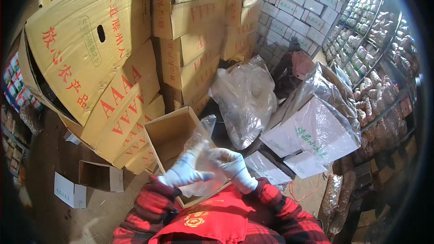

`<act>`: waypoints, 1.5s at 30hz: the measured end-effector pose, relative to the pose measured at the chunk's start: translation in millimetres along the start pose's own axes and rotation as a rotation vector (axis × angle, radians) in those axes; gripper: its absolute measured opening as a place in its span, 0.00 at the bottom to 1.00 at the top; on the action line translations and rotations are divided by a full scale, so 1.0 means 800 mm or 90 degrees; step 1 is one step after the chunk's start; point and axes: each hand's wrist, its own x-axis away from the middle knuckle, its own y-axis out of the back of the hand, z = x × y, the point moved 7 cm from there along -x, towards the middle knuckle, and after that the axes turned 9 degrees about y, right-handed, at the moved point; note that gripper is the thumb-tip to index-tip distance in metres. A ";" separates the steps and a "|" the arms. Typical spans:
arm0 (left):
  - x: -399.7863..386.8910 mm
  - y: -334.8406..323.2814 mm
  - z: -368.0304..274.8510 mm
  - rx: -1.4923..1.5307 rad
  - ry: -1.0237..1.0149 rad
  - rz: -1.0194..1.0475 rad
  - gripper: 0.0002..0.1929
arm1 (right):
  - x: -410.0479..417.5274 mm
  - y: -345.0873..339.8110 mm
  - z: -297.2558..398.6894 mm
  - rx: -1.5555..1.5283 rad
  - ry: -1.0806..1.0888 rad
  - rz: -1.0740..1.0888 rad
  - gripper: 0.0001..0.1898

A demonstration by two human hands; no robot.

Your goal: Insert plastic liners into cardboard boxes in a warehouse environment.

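Observation:
Both my hands wear pale knitted gloves and are over an open cardboard box (pixel 169 135) just in front of me. My left hand (pixel 186 171) is at a clear plastic bag (pixel 203 184), thumb and fingers apart; blur hides whether it grips the film. My right hand (pixel 235 169) has its fingers bent and pinches the bag's film near the box's right side. Part of the bag hangs down into the box, and a crumpled end rises beyond my hands.
Tall stacks of yellow cartons (pixel 190 17) stand ahead and left. A large plastic sack (pixel 245 101) and white boxes under plastic (pixel 312 135) are at the right. A person (pixel 295 64) bends beyond them. Small open boxes (pixel 69 189) lie on the floor left.

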 end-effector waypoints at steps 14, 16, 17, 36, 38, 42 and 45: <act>0.033 0.021 0.035 0.356 0.095 -0.382 0.07 | 0.016 0.026 0.019 -0.232 -0.071 -0.139 0.22; 0.036 0.028 0.042 0.297 0.020 -0.461 0.08 | 0.010 -0.014 0.057 -0.356 -0.051 0.043 0.23; 0.033 0.026 0.036 0.302 -0.029 -0.477 0.08 | 0.021 -0.004 0.029 -0.265 -0.040 0.065 0.25; 0.030 0.073 0.046 0.257 0.112 -0.406 0.09 | -0.005 0.014 0.005 -0.102 -0.154 -0.042 0.08; 0.026 0.086 0.040 0.155 0.045 -0.470 0.11 | -0.004 0.011 -0.010 -0.148 -0.158 -0.035 0.07; 0.066 0.075 -0.037 -0.044 -0.183 -0.586 0.04 | -0.003 0.003 -0.021 -0.207 -0.139 -0.029 0.08; 0.059 0.023 -0.023 0.375 -0.050 -0.297 0.08 | -0.004 -0.013 -0.024 -0.217 -0.131 -0.049 0.10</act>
